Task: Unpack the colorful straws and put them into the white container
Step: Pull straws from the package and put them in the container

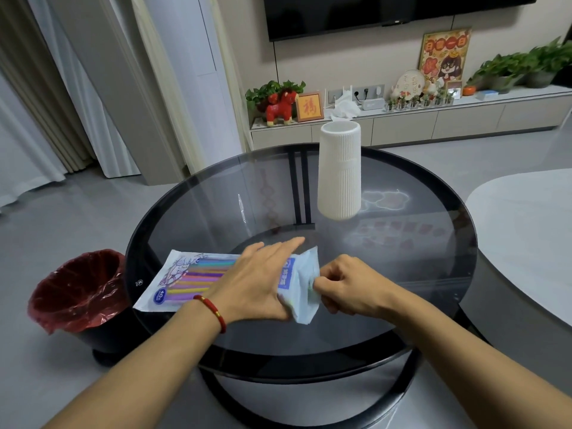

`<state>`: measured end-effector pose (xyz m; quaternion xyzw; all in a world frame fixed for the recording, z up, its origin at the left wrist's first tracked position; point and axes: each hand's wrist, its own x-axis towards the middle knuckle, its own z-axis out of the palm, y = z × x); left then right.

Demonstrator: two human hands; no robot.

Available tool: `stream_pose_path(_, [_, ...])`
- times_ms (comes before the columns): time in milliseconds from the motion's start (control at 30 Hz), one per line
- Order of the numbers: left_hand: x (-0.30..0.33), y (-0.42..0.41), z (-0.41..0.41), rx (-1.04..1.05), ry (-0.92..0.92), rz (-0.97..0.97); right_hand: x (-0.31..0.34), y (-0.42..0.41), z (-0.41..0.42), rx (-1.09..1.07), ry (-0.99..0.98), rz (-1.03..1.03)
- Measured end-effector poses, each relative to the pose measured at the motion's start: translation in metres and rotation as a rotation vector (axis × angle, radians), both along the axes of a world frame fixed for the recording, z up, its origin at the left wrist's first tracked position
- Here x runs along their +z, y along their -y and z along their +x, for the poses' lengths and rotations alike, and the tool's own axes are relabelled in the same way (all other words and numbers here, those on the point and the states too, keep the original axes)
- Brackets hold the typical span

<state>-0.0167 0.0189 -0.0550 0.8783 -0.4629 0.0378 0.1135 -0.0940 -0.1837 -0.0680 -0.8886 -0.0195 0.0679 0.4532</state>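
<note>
A flat white and blue straw packet (185,280) lies on the round glass table (402,274), with colorful straws showing through its clear window. My left hand (263,280) presses flat on the packet's middle, thumb at its right end. My right hand (346,286) pinches the packet's lifted right end (305,292) between thumb and fingers. The tall ribbed white container (340,171) stands upright on the far side of the table, apart from both hands; its mouth is open at the top.
A black bin with a red liner (77,292) stands on the floor left of the table. A white oval table (526,236) sits at the right. A TV cabinet with ornaments and plants runs along the far wall.
</note>
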Motion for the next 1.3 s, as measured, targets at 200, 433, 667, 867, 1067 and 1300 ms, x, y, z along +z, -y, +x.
stream_pose_path(200, [-0.002,-0.005,0.01,0.072,-0.008,-0.177,-0.003,-0.004,0.004,-0.232,0.362,-0.25])
stream_pose_path(433, [-0.012,-0.008,0.01,0.079,-0.05,-0.117,-0.008,-0.022,0.002,0.005,0.198,0.17])
stream_pose_path(667, [-0.009,-0.015,0.007,0.122,0.027,-0.088,-0.009,0.003,0.013,-0.153,0.162,0.378])
stream_pose_path(867, [-0.009,-0.02,0.007,0.14,-0.005,-0.029,-0.008,0.024,0.005,-0.19,0.094,0.523])
stream_pose_path(1067, [-0.004,-0.013,-0.002,0.112,0.025,0.133,-0.015,0.007,0.01,-0.187,0.274,0.368])
stream_pose_path(1300, [-0.006,0.015,-0.012,0.197,-0.035,0.04,-0.013,0.006,0.014,-0.141,0.24,0.456])
